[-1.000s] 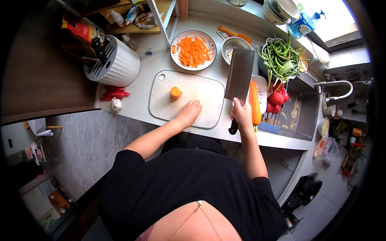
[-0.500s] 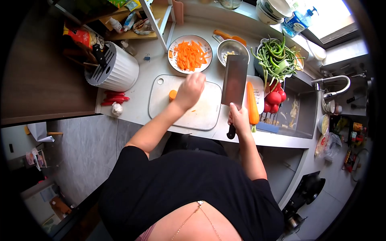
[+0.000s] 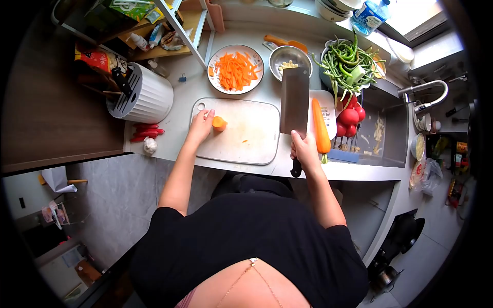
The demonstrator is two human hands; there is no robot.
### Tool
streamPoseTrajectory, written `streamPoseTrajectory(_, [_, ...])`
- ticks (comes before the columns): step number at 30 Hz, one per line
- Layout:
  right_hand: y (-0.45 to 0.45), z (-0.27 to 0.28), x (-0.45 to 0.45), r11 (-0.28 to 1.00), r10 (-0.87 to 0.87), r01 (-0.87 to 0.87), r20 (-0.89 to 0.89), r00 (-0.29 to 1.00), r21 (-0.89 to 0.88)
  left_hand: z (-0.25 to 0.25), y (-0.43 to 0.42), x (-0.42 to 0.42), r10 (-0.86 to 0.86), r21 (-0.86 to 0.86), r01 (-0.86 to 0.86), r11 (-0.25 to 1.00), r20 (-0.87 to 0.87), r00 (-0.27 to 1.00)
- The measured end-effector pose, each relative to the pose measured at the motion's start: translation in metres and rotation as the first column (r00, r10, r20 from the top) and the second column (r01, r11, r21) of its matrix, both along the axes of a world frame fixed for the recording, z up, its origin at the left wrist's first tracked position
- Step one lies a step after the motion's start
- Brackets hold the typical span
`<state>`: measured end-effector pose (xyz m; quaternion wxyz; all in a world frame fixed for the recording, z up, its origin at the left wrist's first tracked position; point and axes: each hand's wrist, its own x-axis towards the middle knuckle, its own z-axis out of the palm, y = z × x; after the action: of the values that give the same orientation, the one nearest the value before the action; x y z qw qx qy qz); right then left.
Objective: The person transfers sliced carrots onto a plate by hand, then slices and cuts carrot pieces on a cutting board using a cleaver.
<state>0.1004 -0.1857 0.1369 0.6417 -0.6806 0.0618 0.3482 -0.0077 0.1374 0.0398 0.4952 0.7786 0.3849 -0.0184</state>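
Note:
A cleaver (image 3: 295, 100) is gripped by its black handle in my right hand (image 3: 305, 149), blade pointing away from me, just right of the white cutting board (image 3: 241, 154). My left hand (image 3: 202, 124) is over the board's left part, beside a short carrot piece (image 3: 219, 123), its fingers apart and apparently holding nothing. A small orange shred (image 3: 245, 141) lies on the board. Beyond it, a plate (image 3: 211, 84) holds cut carrot strips (image 3: 236, 70). To the right of the cleaver, a whole carrot (image 3: 321, 126) rests on a white tray (image 3: 330, 105).
A metal bowl (image 3: 304, 57), green beans (image 3: 349, 59), tomatoes (image 3: 349, 117) and the sink (image 3: 393, 136) are at the right. At the left stand a white knife holder (image 3: 154, 95), red chillies (image 3: 146, 132) and garlic (image 3: 150, 146). A shelf rises at the upper left.
My left hand went from the board's middle up near the carrot plate, then left and down beside the carrot piece. The cleaver has stayed in my right hand.

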Motion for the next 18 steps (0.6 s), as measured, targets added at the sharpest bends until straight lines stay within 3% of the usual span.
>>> streamPoseTrajectory(3, [0.005, -0.006, -0.001, 1.0, 0.02, -0.02, -0.04, 0.999, 0.013, -0.008, -0.012, 0.002, -0.02, 0.073, 0.02, 0.997, -0.008, 1.0])
streamPoseTrajectory(5, [0.01, -0.006, -0.003, 0.999, 0.042, -0.041, -0.058, 0.997, 0.011, -0.006, -0.02, 0.003, -0.071, -0.031, 0.069, 0.997, -0.079, 0.994])
streamPoseTrajectory(9, [0.009, -0.019, -0.007, 0.994, 0.104, -0.105, -0.039, 0.994, -0.021, 0.003, -0.057, -0.009, -0.253, 0.264, 0.225, 0.938, 0.078, 0.964])
streamPoseTrajectory(12, [0.007, -0.017, -0.01, 0.991, 0.125, -0.126, -0.021, 0.992, -0.052, -0.01, -0.098, -0.021, -0.425, 0.556, 0.248, 0.793, 0.213, 0.88])
streamPoseTrajectory(15, [0.002, -0.016, -0.011, 0.991, 0.114, -0.115, -0.023, 0.993, -0.071, -0.009, -0.123, -0.024, -0.518, 0.702, 0.306, 0.644, 0.106, 0.849])
streamPoseTrajectory(16, [0.0, -0.018, -0.011, 0.99, 0.109, -0.11, -0.017, 0.994, -0.091, -0.007, -0.129, -0.026, -0.522, 0.689, 0.355, 0.632, 0.041, 0.852])
streamPoseTrajectory(18, [-0.003, -0.018, -0.012, 0.972, 0.16, -0.154, 0.025, 0.987, -0.175, 0.004, -0.135, -0.031, -0.52, 0.653, 0.344, 0.675, 0.09, 0.849])
